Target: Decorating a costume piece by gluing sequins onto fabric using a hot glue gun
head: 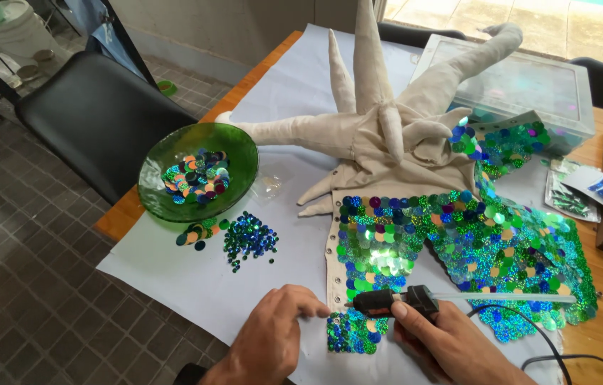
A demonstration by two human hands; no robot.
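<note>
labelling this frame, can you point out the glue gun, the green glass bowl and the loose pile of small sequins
glue gun [387,301], head view, black body
green glass bowl [241,146], head view, bare rim
loose pile of small sequins [250,239], head view, pile's middle

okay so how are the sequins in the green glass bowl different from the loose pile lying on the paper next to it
The sequins in the bowl are large discs in mixed colours: orange, green, blue and purple. The loose pile is much smaller sequins, nearly all dark blue-green. The first lot sits contained in the green glass bowl; the second is scattered flat on the white paper. Both are shiny.

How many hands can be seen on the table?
2. The left hand presses the paper beside the sequined fabric; the right hand holds a glue gun at its edge.
</note>
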